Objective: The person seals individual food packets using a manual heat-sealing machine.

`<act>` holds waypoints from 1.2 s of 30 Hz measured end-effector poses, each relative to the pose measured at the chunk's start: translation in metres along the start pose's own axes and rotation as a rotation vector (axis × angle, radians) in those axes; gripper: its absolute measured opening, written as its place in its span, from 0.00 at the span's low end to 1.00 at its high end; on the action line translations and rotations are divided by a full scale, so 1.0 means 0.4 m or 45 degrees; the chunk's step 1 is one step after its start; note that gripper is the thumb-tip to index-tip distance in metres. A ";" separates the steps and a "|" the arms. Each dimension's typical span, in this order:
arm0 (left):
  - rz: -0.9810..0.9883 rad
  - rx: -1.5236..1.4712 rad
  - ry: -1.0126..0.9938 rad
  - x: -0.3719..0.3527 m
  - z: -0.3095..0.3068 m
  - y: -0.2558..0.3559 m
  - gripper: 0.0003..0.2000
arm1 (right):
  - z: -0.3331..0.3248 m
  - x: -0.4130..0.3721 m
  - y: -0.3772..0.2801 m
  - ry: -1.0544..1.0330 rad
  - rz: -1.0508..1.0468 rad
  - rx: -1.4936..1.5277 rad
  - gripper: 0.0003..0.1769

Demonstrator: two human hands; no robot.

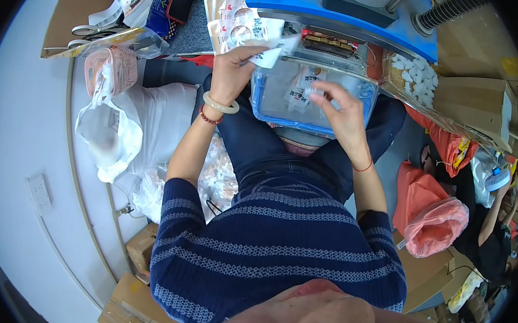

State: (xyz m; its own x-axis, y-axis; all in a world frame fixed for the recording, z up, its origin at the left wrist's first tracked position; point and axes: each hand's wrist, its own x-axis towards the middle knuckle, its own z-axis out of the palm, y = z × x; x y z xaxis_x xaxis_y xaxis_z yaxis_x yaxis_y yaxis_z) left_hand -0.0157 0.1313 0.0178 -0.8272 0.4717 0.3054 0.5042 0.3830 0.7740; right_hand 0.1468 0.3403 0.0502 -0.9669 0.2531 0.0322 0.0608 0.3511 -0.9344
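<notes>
My left hand (232,69), with a pale bangle at the wrist, grips a white printed packet (267,56) beside the blue machine (341,14). Under and behind it, a fanned stack of printed packets (240,22) lies on the bench. My right hand (338,107) hovers over the blue-rimmed tray (262,111), thumb and forefinger pinched round a small white piece (314,91). Inside the tray are a few small printed packets (299,95). Between the hands and the machine runs a metal slot with a dark and red bar (329,44).
Small white pieces (414,76) fill a box at the right. A pink basket (110,70) and white bag (109,142) hang at the left. Red bags (429,215) stand at the right, near another person's arm (491,220). Cardboard boxes (470,104) flank the bench.
</notes>
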 end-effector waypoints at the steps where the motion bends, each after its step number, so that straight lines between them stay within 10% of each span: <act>1: -0.145 -0.212 -0.088 -0.007 0.001 0.025 0.16 | -0.011 0.015 -0.029 0.124 -0.149 -0.021 0.12; 6: -0.228 -0.666 -0.317 -0.012 0.030 0.153 0.10 | -0.075 0.074 -0.133 0.267 -0.655 -0.262 0.11; 13: -0.672 -0.989 -1.216 0.000 0.077 0.099 0.13 | -0.156 0.093 -0.038 -0.362 -0.297 -0.434 0.15; 20: -1.138 -1.577 -0.740 0.078 0.208 0.080 0.13 | -0.242 0.067 0.013 0.479 -0.167 -0.997 0.14; 25: -1.146 -1.582 -0.644 0.073 0.226 0.074 0.12 | -0.318 0.148 0.176 0.324 -0.159 -1.396 0.12; 27: -1.067 -1.579 -0.688 0.063 0.213 0.052 0.15 | -0.327 0.151 0.198 0.369 -0.085 -1.344 0.12; 29: -0.631 -0.713 -0.495 0.046 0.157 0.029 0.20 | -0.325 0.144 0.171 0.398 -0.009 -1.283 0.12; 32: 0.198 0.276 0.256 0.035 0.090 0.008 0.24 | -0.346 0.108 0.179 0.665 -0.120 -1.099 0.12; 36: 0.445 0.615 -0.024 -0.011 0.051 -0.166 0.20 | -0.311 0.043 0.067 0.671 -0.208 -0.864 0.12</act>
State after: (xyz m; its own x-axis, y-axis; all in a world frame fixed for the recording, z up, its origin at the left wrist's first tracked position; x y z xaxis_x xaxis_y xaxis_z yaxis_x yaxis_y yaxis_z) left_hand -0.0406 0.1199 -0.0461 -0.5893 0.6475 0.4832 0.8054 0.5181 0.2879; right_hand 0.1626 0.4664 0.0698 -0.7462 0.4777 0.4637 0.2280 0.8377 -0.4962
